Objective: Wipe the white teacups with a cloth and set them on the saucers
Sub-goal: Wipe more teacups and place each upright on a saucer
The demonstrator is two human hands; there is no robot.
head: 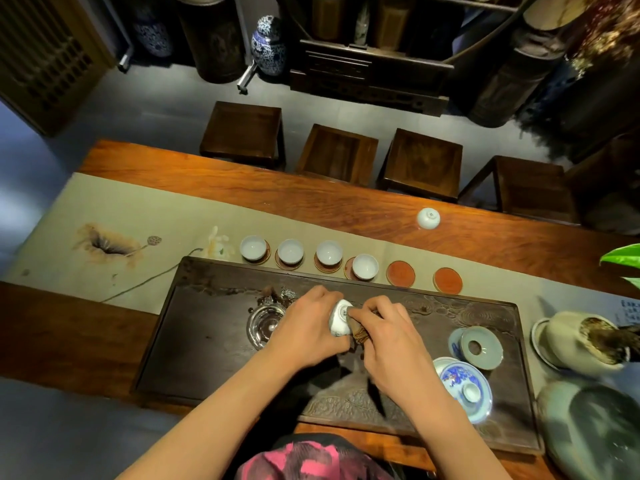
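On the long wooden tabletop lies a dark tea tray. Above its middle, left hand fingers curl around a white teacup tipped on its side, while right hand fingers pinch a brown cloth against it. Beyond the tray's far edge, 4 cups sit on saucers; 2 red saucers lie bare to their right.

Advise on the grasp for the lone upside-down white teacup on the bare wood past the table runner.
The upside-down white teacup stands rim-down, foot ring up, apart from other ware. Probably best to come from above and pinch its round wall on opposite sides just below the foot ring. The rim lies against the wooden table, so no finger can hook inside.
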